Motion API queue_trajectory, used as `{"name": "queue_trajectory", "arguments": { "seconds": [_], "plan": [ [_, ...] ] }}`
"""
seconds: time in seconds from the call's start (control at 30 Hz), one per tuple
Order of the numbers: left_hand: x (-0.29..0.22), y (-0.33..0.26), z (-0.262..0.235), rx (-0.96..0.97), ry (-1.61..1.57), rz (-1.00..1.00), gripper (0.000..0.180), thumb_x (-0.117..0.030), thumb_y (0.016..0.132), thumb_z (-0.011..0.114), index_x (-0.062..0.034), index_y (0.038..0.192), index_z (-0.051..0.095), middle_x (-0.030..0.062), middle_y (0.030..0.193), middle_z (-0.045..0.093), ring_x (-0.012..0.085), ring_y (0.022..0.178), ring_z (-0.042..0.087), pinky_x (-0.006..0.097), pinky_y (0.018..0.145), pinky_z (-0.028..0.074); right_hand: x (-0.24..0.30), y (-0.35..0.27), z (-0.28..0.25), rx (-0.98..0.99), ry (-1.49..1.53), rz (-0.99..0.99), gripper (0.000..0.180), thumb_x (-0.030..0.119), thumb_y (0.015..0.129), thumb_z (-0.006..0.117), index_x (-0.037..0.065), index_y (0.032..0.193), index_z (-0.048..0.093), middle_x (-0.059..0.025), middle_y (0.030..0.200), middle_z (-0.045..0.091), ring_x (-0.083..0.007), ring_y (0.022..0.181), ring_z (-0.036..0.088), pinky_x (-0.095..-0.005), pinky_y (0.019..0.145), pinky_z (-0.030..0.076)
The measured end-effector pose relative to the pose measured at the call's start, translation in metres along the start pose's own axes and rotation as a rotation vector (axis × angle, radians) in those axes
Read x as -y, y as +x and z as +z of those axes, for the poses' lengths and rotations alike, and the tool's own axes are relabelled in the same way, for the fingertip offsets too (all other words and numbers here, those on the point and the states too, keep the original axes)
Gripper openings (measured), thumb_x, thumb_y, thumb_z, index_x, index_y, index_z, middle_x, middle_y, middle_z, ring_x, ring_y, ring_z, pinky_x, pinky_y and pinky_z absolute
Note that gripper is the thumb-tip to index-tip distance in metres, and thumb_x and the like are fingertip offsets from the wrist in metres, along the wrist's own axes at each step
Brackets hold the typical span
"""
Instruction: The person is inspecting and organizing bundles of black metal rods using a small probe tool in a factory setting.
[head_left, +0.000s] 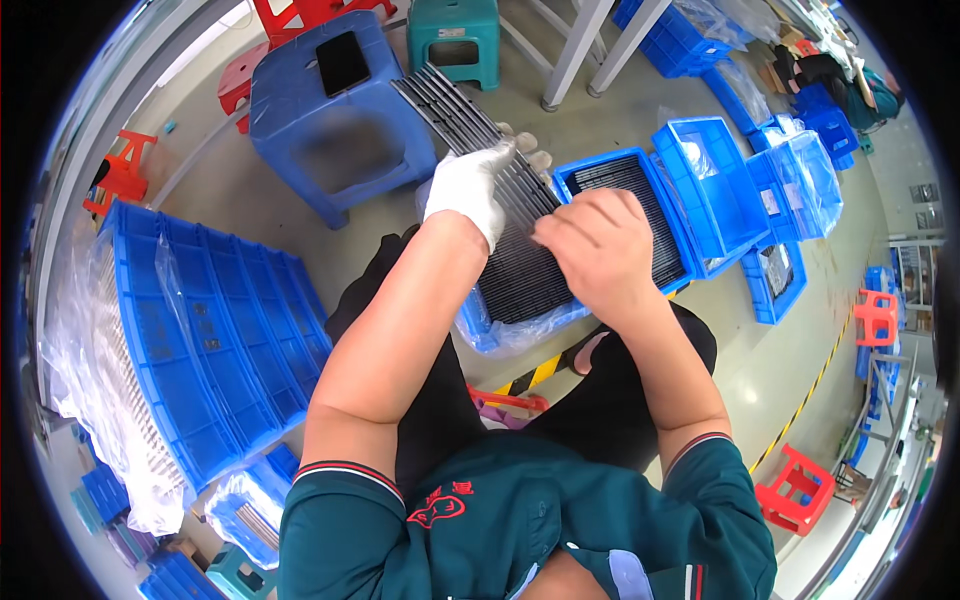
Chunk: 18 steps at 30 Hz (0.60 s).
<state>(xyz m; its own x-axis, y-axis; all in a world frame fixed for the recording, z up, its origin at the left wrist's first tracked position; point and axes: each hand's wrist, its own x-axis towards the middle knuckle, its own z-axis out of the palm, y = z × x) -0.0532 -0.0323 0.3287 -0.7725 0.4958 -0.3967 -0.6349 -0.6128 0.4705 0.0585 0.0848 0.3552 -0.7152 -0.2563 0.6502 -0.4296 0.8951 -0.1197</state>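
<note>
Gloved in white, our left hand [465,195] is closed around a bunch of dark rods [450,115], its fingertips showing past their far side, while our bare right hand [605,250] curls its fingers at the near end; whether it pinches a rod there, we cannot tell. Below the grip we have a blue tray [487,332] lined with similar rods, and to the right of it a second tray [672,230], also filled with rods. Grey floor [740,350] spreads around us. Ahead and left of the grip stands a blue stool [275,110] bearing a black phone [343,63], with a green stool [455,40] just beyond. Well to the left rises a stack of blue crates [215,330]; well to the right and nearer us is a red stool [797,490]. Our bunch lies side by side, its long axis slanting from far left to near right. From the left palm, the longer stretch points out past the grip toward the blue stool; the shorter end sits between our hands, over the trays.
</note>
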Motion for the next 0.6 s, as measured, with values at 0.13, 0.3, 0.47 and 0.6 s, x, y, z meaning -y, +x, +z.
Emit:
{"name": "queue_trajectory", "arguments": {
  "seconds": [0.13,0.3,0.47,0.6],
  "plan": [
    [0.000,-0.002,0.002,-0.048,0.017,0.015,0.014,-0.003,0.094,0.047,-0.0052,0.108,0.050,0.0183,0.103,0.062,0.0404,0.097,0.062,0.054,0.077,0.054,-0.003,-0.003,0.005,0.038,-0.083,-0.003,0.012,0.013,0.068,0.069,0.013,0.079,0.065,0.0013,0.079,0.059,-0.0199,0.082,0.057,-0.0349,0.072,0.044],
    [-0.003,-0.003,0.002,0.105,-0.079,-0.034,0.017,-0.003,0.094,0.047,-0.0044,0.110,0.051,0.0195,0.108,0.061,0.0425,0.103,0.060,0.058,0.085,0.052,-0.015,-0.002,-0.001,0.022,0.212,0.266,0.010,0.012,0.071,0.074,0.010,0.077,0.068,-0.0030,0.073,0.061,-0.0243,0.074,0.058,-0.0359,0.068,0.046],
    [-0.005,-0.007,0.004,0.174,-0.082,-0.049,0.018,-0.002,0.093,0.048,-0.0027,0.110,0.052,0.0208,0.110,0.061,0.0434,0.103,0.060,0.058,0.085,0.052,-0.015,-0.001,-0.008,0.059,0.319,0.366,0.009,0.011,0.070,0.074,0.008,0.076,0.068,-0.0046,0.073,0.063,-0.0248,0.073,0.058,-0.0357,0.066,0.047],
    [-0.005,-0.007,0.006,0.084,-0.030,-0.002,0.017,-0.001,0.093,0.048,-0.0025,0.109,0.052,0.0216,0.110,0.061,0.0428,0.102,0.061,0.057,0.083,0.054,-0.010,0.004,-0.018,-0.100,0.315,0.329,0.010,0.008,0.070,0.075,0.008,0.077,0.068,-0.0047,0.073,0.063,-0.0235,0.072,0.059,-0.0335,0.065,0.047]
  ]
}}
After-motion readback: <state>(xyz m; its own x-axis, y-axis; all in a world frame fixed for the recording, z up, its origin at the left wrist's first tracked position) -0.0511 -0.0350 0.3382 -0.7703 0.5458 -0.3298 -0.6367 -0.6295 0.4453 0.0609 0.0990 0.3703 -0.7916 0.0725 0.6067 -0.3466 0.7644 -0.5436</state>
